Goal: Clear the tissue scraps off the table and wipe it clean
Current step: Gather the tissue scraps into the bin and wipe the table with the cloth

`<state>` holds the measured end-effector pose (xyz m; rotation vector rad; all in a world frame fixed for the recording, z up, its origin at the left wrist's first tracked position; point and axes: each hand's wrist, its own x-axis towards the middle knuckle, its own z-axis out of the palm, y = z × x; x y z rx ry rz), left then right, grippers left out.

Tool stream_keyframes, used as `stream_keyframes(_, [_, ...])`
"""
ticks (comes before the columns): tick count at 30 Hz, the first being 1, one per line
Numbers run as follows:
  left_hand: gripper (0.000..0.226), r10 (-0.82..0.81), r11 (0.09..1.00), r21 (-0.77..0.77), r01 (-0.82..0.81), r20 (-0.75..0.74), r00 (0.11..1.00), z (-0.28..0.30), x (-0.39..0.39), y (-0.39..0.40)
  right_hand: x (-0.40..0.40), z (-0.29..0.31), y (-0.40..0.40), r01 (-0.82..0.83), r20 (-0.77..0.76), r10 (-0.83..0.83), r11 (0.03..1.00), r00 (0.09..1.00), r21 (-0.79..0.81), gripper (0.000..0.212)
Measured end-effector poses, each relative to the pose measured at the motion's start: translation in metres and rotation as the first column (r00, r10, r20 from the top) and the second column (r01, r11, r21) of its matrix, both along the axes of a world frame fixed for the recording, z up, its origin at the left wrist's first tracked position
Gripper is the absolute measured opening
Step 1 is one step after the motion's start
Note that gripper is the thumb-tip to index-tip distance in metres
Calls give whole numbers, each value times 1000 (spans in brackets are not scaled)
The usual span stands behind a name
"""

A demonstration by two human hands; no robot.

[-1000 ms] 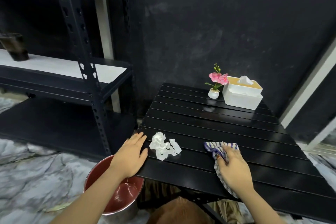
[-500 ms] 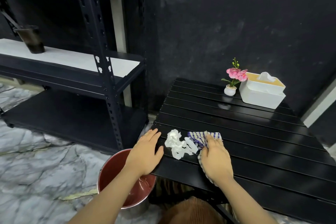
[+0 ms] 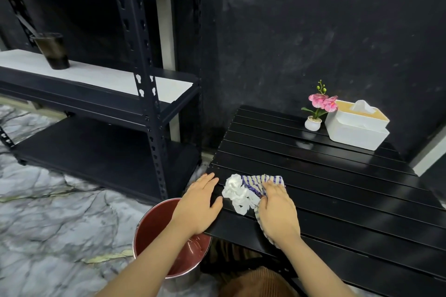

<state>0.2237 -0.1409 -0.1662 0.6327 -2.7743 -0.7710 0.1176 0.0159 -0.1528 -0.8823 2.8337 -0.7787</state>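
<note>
A clump of white tissue scraps (image 3: pixel 237 194) lies near the front left corner of the black slatted table (image 3: pixel 337 188). A blue-and-white striped cloth (image 3: pixel 260 182) touches the scraps' right side. My right hand (image 3: pixel 277 210) lies on top of the cloth and holds it down on the table, with part of the cloth showing under my wrist. My left hand (image 3: pixel 198 205) rests flat on the table's left edge, fingers straight, just left of the scraps. A metal bucket with a red inside (image 3: pixel 166 236) stands on the floor below that edge.
A small potted pink flower (image 3: pixel 313 113) and a white tissue box (image 3: pixel 357 125) stand at the table's far right. A black metal shelf rack (image 3: pixel 144 94) with a dark cup (image 3: pixel 52 52) stands to the left. The floor is grey marble.
My right hand has slid the cloth leftwards across the table until it meets the tissue scraps and bunches them towards my left hand. The left hand has stayed on the table edge.
</note>
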Motion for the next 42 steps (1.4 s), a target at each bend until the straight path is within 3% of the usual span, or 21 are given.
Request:
stream_keyframes(18, [57,211,977,36,-212,28,977,-9,57,-63,38,-2,-92,-197,31,196,980,980,20,48])
stream_keyframes(24, [57,268,960,75,-270,40,963,-11,70,-74,51,1,-128,-293,67,300,952,952,-92,50])
stream_keyframes(26, [57,273,958,80,-275,42,961,-10,72,-74,53,4,-132,-243,159,287,937,944,-250,46])
stream_keyframes(29, [58,271,959,75,-273,44,962,-6,71,-71,51,10,-129,-17,366,222,873,904,-487,40])
stream_keyframes(33, [57,235,970,61,-236,19,972,3,56,-60,39,12,-112,287,562,130,753,817,-592,38])
stream_keyframes(36, [57,177,983,51,-176,-16,984,8,36,-44,26,19,-82,349,541,40,723,840,-596,38])
stream_keyframes(42, [57,57,998,36,-56,-39,998,16,-4,-6,6,21,-10,330,352,-148,776,924,-538,36])
